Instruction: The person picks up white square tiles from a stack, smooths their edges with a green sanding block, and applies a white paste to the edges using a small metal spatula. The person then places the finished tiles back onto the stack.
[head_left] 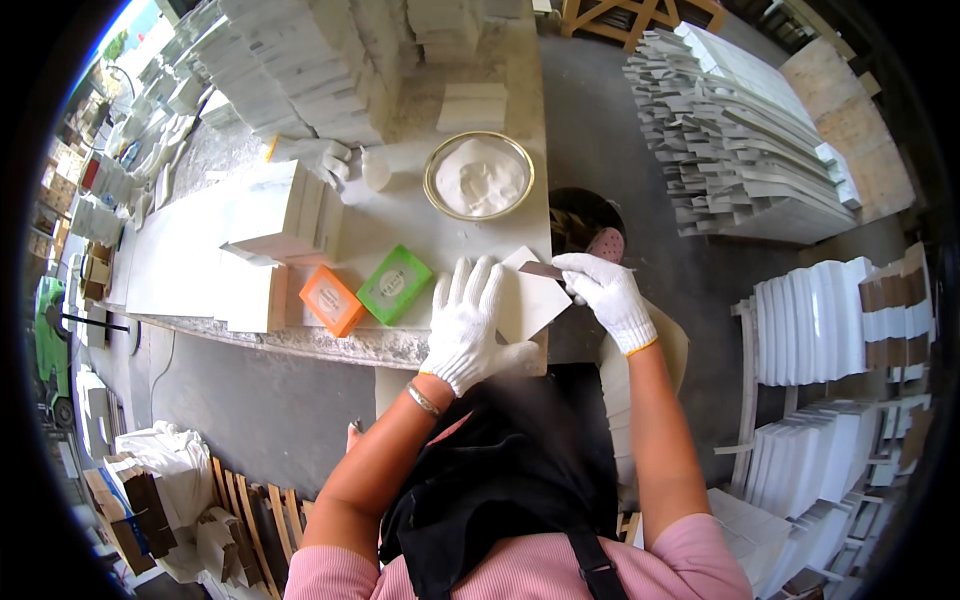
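Note:
My left hand (466, 325), in a white knit glove, rests with its fingers spread at the left edge of a white square tile (532, 300). The tile lies turned on the table's right end, near the front edge. In my gloved right hand (608, 293) is a flat, thin blade like a putty knife (541, 270), its tip over the tile's upper right part. The fingers hide its handle. To the left of my left hand stand a green box (395, 284) and an orange box (332, 300). Beyond the tile is a gold-rimmed bowl (480, 216) heaped with white powder (478, 178).
Stacked white slabs (290, 210) stand on the table (395, 230) left of the bowl, with taller stacks (300, 70) behind. A small translucent cup (376, 170) sits near a white glove (332, 160). A dark bucket (585, 208) is right of the table; stacked tiles (740, 130) stand farther right.

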